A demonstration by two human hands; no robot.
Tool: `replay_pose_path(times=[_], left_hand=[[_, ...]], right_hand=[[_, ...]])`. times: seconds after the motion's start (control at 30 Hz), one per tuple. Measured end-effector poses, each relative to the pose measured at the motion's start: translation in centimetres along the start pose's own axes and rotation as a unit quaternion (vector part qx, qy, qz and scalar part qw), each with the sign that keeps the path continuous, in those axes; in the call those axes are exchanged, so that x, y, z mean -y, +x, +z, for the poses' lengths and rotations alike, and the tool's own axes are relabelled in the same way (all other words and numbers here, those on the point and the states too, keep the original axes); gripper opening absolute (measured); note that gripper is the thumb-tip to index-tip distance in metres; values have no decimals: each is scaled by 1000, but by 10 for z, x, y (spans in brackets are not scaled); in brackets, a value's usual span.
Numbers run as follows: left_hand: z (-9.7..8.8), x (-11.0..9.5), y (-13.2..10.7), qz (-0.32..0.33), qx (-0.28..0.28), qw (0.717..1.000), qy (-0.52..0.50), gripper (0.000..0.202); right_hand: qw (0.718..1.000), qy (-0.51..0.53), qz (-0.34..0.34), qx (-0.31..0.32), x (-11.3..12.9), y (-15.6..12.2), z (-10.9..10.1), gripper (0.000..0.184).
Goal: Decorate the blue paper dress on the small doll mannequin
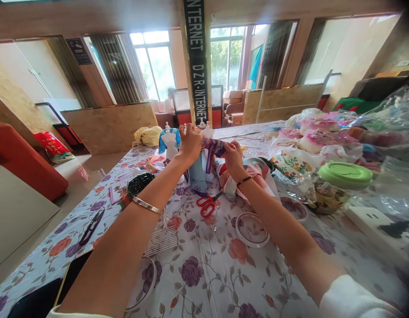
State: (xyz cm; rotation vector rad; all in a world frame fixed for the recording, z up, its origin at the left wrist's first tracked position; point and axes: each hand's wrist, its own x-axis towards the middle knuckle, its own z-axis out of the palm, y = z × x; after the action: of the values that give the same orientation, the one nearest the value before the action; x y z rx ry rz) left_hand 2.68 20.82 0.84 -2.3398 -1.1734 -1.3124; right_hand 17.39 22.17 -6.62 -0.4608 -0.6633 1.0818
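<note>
Both arms reach far over a table covered with a flowered cloth [207,274]. My left hand [190,142] is closed around the top of a small mannequin form wrapped in purple patterned fabric [212,148]. On the right side of that same fabric, my right hand [233,159] pinches it with closed fingers. A light blue skirt part [196,174] hangs below the hands. Another small white mannequin [170,143] with blue cloth stands just left of my left hand.
Red-handled scissors [207,205] lie below the hands. Nearby are rolls of tape [251,229], a black basket [140,183], black snips [91,226], a rhinestone sheet [162,240] and a green-lidded jar [337,185]. Bags of materials [326,132] crowd the right side.
</note>
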Motion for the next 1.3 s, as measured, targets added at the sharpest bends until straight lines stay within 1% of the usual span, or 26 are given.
replay_pose_path(times=[0.17, 0.3, 0.37, 0.57, 0.67, 0.8, 0.87, 0.97, 1.03, 1.17, 1.3], left_hand=[[-4, -8, 1, 0, 46, 996, 78, 19], [-7, -15, 1, 8, 98, 982, 163, 22], [-7, -17, 0, 4, 113, 976, 188, 25], [-6, -15, 0, -9, 110, 975, 191, 28], [-7, -14, 0, -16, 109, 977, 184, 29], [-9, -23, -10, -22, 90, 979, 180, 39], [-9, -31, -19, -28, 77, 980, 180, 37], [-7, -44, -33, -60, 75, 979, 180, 23], [-2, -50, -42, -89, 83, 976, 181, 19], [9, -58, -53, -158, 106, 966, 177, 25], [18, -61, -63, -203, 122, 959, 157, 26]], right_hand=[[1000, -3, -9, 2, -3, 1, -2, 33], [1000, -14, -15, -2, -4, 2, -4, 34], [1000, -21, -18, -5, -5, 3, -5, 35], [998, -44, -39, -34, -9, 2, -10, 36], [997, -54, -49, -39, -11, -1, -11, 36], [996, -60, -54, -39, -10, -4, -7, 34], [996, -61, -54, -39, -9, -5, -6, 33], [996, -57, -56, -40, -8, -5, -4, 31], [996, -54, -58, -40, -8, -5, -5, 30], [996, -53, -66, -40, -8, -8, -6, 29], [995, -52, -71, -40, -9, -19, -8, 30]])
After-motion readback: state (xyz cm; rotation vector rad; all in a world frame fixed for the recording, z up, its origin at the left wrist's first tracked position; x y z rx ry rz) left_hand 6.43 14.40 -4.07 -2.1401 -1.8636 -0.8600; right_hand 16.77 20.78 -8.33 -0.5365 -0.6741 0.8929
